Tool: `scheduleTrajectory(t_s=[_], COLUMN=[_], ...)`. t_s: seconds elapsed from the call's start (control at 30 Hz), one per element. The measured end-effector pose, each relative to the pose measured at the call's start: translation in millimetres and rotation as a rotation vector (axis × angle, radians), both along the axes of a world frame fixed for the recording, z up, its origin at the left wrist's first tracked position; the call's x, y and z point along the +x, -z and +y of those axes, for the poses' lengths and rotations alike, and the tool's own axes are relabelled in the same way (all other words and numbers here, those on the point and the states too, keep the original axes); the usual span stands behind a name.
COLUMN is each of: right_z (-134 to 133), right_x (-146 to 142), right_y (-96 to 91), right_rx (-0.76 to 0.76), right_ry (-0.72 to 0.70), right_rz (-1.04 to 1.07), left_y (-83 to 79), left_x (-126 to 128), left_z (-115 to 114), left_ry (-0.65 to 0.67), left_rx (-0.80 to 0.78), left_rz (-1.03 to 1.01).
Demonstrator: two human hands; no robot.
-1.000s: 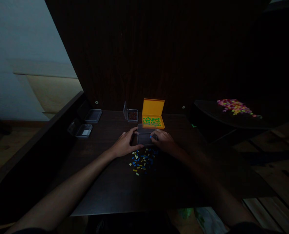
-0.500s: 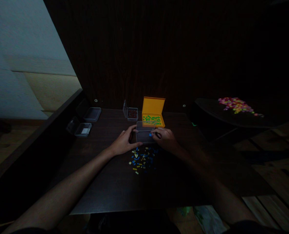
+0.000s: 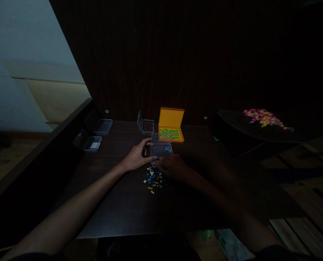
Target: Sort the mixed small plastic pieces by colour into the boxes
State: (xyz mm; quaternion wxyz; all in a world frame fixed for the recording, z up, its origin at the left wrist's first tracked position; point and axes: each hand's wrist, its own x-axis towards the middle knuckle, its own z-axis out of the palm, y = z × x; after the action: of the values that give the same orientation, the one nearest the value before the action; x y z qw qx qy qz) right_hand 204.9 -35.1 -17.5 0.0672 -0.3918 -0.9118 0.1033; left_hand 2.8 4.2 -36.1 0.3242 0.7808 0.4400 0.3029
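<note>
A small clear plastic box [image 3: 161,149] with its lid raised stands on the dark table [image 3: 123,203]; a blue piece lies inside it. My left hand [image 3: 137,156] curls round the box's left side and holds it. My right hand [image 3: 172,167] rests over a loose pile of small blue and yellow pieces [image 3: 154,179] just in front of the box, fingers bent down onto the pile; what they grip is hidden in the dim light.
An orange box [image 3: 171,125] with green pieces stands open behind the clear box. A small clear box [image 3: 147,127] with dark red pieces sits to its left. Two more clear boxes [image 3: 96,136] lie far left. A heap of bright pieces [image 3: 263,117] lies on a surface at right.
My right hand has left the clear box's right edge and come down toward me onto the pile. A blue piece now lies in the box. My left hand stays on the box.
</note>
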Motion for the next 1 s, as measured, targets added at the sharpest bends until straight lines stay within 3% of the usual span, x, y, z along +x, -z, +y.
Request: scheduleTrajectory(t_s=[0.1, 0.37, 0.53, 0.7, 0.87, 1.0], right_z=[1, 2, 16, 30, 39, 43], right_x=[-2, 6, 29, 39, 39, 39], right_y=[-1.3, -3.7, -9.1, -4.2, 8.0, 14.3], right_rx=[-0.010, -0.032, 0.057, -0.128, -0.292, -0.331], right_ry=[0.000, 0.047, 0.220, 0.409, 0.487, 0.514], right_rz=[-0.043, 0.126, 0.365, 0.457, 0.554, 0.616], left_y=[-0.9, -1.1, -3.5, -3.8, -3.0, -3.8], left_x=[0, 0, 1, 2, 2, 1], left_z=[0, 0, -3, -4, -3, -3], left_ry=[-0.005, 0.012, -0.001, -0.003, 0.005, 0.005], left_rx=[-0.002, -0.011, -0.004, -0.014, -0.017, -0.019], left_rz=[-0.001, -0.021, 0.032, 0.045, 0.042, 0.034])
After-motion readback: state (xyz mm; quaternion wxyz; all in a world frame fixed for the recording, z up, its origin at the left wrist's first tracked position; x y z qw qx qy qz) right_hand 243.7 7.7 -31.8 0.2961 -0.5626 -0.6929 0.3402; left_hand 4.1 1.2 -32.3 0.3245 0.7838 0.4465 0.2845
